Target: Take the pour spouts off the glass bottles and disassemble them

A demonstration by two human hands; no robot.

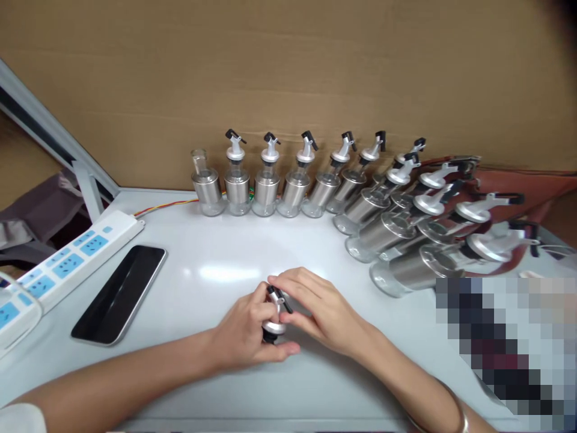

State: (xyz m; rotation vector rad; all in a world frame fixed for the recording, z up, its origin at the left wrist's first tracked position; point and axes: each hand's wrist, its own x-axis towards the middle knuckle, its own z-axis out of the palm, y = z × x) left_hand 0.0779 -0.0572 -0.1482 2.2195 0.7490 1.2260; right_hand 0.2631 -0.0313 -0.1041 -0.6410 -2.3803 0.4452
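A silver and black pourer stopper [274, 328] is held between both hands above the white table, near its front middle. The fingers of my left hand [250, 329] are wrapped round its neck, with the thumb stretched out below it. From the right, my right hand [322, 307] has its fingers and thumb closed about the black lever at the stopper's top. Beyond the hands, a bottle without a stopper [208, 189] stands at the left end of a row. The bottle beside it [237, 189] has a silver stopper with a black lever.
More stoppered bottles [383, 231] curve round to the right, close together. A black phone [121, 294] lies at the left beside a white power strip [72, 267]. Cardboard [288, 72] stands behind the table [225, 240]. The right front corner is pixelated.
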